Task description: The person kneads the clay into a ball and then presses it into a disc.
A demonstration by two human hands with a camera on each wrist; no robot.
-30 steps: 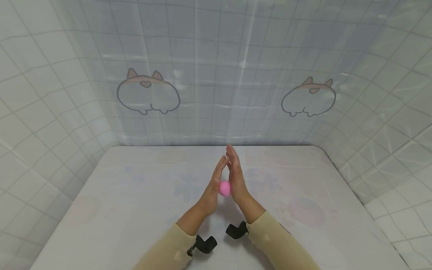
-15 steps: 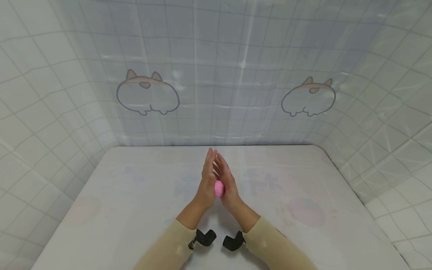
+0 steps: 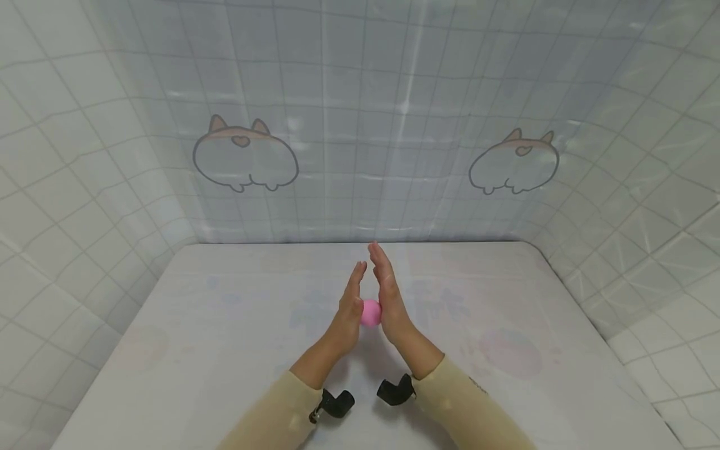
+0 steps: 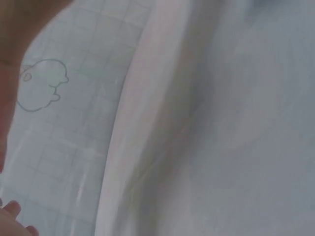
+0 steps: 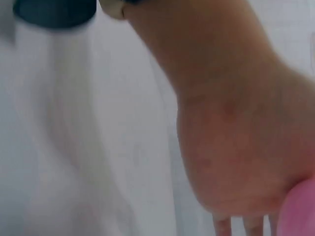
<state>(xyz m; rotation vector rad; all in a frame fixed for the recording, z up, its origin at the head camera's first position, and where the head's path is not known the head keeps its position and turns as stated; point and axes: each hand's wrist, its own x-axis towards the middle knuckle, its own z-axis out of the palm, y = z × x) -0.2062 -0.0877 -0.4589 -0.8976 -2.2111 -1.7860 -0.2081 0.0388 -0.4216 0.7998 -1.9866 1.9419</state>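
A smooth pink ball sits between my two palms, raised over the table, in the head view. My left hand touches its left side, fingers straight and pointing up and away. From the other side my right hand presses on it with its palm, its straight fingers reaching a little farther than the left ones. In the right wrist view the palm fills much of the picture, and part of the ball shows at the lower right corner. The left wrist view catches only an edge of the left hand; the ball is out of sight there.
A table with a pale printed cover lies below the hands. Behind it hangs a gridded curtain with two cartoon animal prints, and similar sheets flank both sides. A black camera mount sticks out from the left cuff, another from the right.
Both hands swing left and then partly back right with the ball between them. The right fingertips slide forward past the left ones again, and the ball shifts slightly along with the palms.
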